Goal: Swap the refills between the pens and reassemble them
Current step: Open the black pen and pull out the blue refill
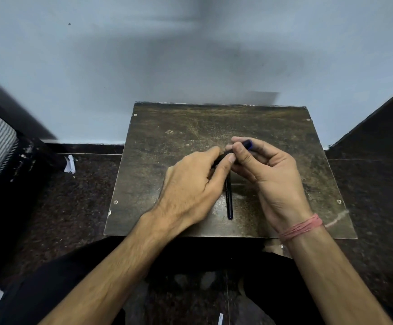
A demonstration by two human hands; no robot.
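Both hands meet over the worktop (pixel 158 146): left hand (pixel 190 184) and right hand (pixel 268 170) each close a grip on the blue pen (pixel 248 144). Second pen (pixel 229 198) lies at 6 o'clock; a slip could drop small parts.

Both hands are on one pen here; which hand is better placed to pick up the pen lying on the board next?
Probably the left hand: it hovers right beside the lying pen, while the right hand is wrapped around the blue-ended pen.
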